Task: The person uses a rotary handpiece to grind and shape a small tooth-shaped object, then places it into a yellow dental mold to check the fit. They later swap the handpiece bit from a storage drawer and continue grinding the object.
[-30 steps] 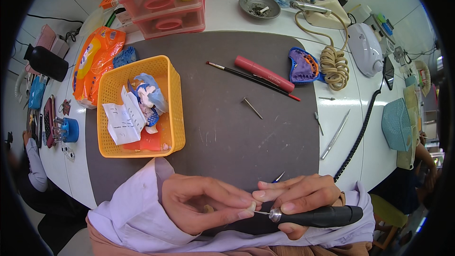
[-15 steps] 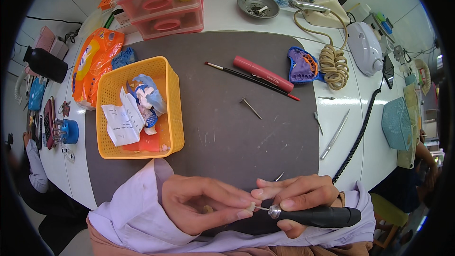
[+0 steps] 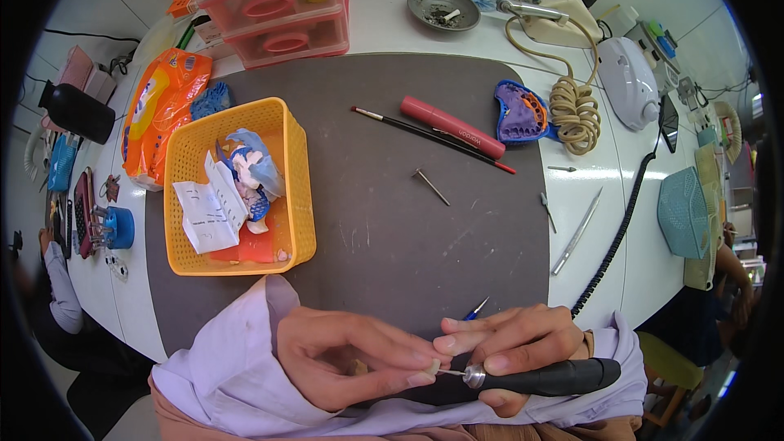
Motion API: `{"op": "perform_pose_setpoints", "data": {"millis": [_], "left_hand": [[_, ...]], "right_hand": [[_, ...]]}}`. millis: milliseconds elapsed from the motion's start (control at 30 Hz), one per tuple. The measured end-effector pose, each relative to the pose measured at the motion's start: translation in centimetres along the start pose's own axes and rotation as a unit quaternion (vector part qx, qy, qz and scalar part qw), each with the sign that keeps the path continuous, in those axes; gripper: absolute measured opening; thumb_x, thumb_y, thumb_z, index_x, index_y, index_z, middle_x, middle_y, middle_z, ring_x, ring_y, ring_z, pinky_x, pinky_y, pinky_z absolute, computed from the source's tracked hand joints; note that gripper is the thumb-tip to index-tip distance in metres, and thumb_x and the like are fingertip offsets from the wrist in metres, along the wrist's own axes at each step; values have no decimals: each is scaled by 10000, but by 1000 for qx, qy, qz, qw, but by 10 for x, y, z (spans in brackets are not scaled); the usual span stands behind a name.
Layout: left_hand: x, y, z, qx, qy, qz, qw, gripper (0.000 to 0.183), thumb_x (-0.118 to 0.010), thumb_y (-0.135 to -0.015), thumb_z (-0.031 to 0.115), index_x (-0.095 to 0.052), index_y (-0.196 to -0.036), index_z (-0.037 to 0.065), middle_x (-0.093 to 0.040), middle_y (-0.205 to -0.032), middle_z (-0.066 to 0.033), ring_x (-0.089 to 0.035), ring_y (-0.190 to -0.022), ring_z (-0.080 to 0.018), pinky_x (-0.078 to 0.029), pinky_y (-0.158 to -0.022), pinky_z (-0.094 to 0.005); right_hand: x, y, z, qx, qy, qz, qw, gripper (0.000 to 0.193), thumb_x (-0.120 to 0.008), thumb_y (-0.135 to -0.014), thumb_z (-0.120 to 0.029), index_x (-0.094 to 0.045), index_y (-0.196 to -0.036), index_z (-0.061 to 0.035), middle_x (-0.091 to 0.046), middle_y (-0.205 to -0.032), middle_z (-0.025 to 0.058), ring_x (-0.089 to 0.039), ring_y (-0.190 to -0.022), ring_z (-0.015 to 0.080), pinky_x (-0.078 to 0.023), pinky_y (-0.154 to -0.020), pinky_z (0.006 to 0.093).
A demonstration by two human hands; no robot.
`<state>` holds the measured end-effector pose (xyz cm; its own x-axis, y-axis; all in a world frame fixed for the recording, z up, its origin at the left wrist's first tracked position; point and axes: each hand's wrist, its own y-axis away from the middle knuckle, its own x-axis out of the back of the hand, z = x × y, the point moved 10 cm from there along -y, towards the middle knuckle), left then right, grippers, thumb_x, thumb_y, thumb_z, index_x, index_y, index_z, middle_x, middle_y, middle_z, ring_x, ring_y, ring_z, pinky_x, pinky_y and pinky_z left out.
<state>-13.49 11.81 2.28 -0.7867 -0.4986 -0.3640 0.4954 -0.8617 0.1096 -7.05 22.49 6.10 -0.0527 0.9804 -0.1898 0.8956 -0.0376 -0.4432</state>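
Observation:
My left hand [image 3: 339, 347] pinches a tiny off-white piece [image 3: 433, 367] between thumb and fingertips; it looks tooth-like, but most of it is covered. A black rotary handpiece [image 3: 563, 376] with a silver collar lies in the grip of my right hand [image 3: 527, 339]. Its thin metal bur [image 3: 452, 371] points left and reaches the small piece, though exact contact is hard to make out. The fingertips of both hands meet above the bur. Just beyond my right fingers, a blue pointed tool [image 3: 476, 309] lies partly hidden on the grey mat [image 3: 376, 253].
A yellow basket [image 3: 302, 196] holding paper and dental moulds stands left. On the mat lie a thin brush [image 3: 392, 122], a pink tube [image 3: 453, 126], a metal bur [image 3: 433, 188] and a blue impression tray [image 3: 523, 114]. A black coiled cord [image 3: 614, 237] runs along the right.
Both hands stay close together with small shifts of the fingers. More of the blue pointed tool shows beyond my right hand. The view has shifted slightly.

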Motion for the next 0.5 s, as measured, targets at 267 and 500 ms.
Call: {"op": "perform_pose_setpoints", "data": {"millis": [267,500], "left_hand": [[0,-1,1,-16,-3,-9,1000,132,-645,-755,-82,-607,-859,-10,-656,-916,-167,-641,-910,-249,-524,-804,-320],[-1,-1,1,-3,6,-3,1000,162,-644,-741,-105,-596,-865,-13,-650,-909,-187,-639,-913,-262,-523,-813,-334]], "right_hand": [[-2,1,-1,20,17,-24,999,313,-687,-718,21,-531,-989,16,-613,-837,206,-591,-937,416,-446,-869,517],[-1,1,1,-7,5,-11,1000,353,-684,-717,44,-532,-1032,2,-614,-902,205,-573,-969,428,-445,-860,543]]}}
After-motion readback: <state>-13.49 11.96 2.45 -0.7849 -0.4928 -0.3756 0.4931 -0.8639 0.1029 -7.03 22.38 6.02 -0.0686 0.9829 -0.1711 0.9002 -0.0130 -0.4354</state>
